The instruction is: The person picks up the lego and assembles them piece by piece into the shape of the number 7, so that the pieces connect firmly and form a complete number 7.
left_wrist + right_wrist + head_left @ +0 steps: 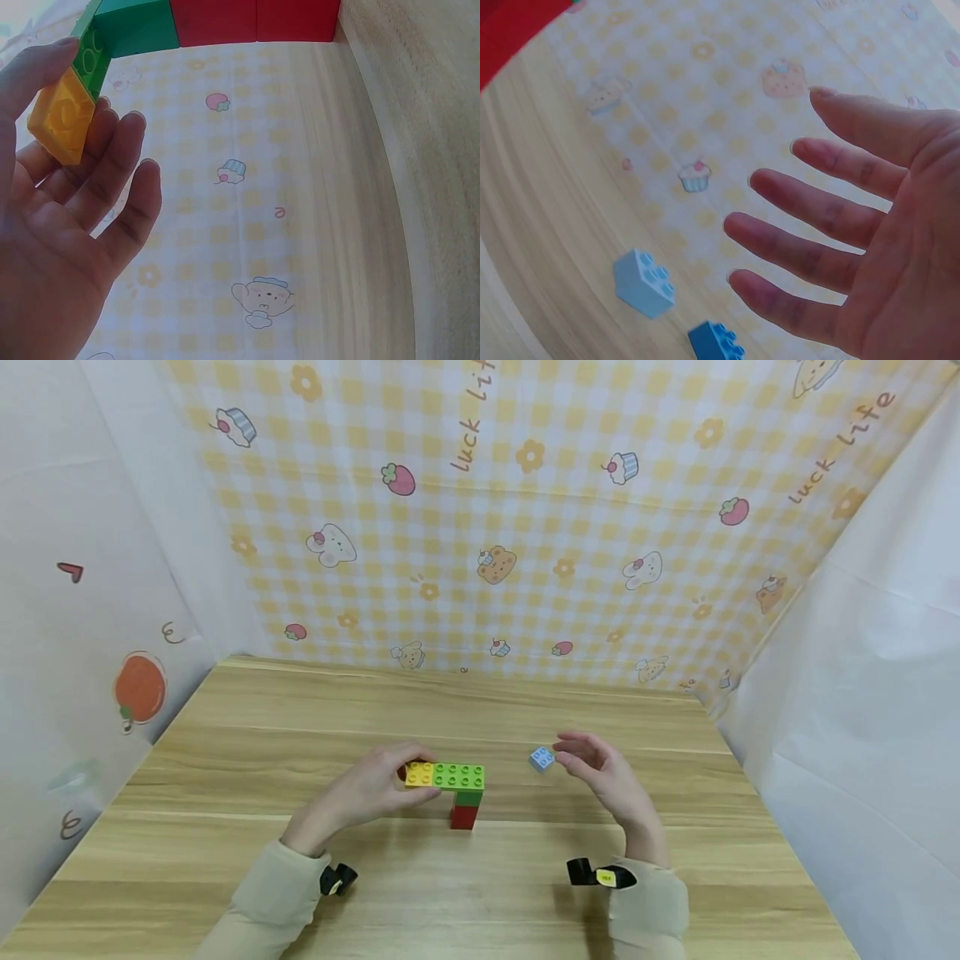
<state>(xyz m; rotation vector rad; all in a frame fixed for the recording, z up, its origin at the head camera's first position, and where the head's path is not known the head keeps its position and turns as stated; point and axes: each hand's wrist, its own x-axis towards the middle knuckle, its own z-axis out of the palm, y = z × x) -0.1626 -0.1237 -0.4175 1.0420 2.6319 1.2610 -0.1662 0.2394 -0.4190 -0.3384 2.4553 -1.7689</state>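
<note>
Our left hand (366, 789) pinches the overhanging yellow brick (420, 775), perhaps steadying it. Our right hand (606, 777), fingers (799, 250) loose, hovers by the pale blue brick (541, 761).

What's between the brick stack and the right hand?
In the head view, a light blue brick lies between them, nearer the right hand; wooden tabletop shows between that brick and the brick stack.

Yel brick (420, 775) against lime-topped grn/red stack (467, 798), lt-blue brick (542, 760) apart
</note>
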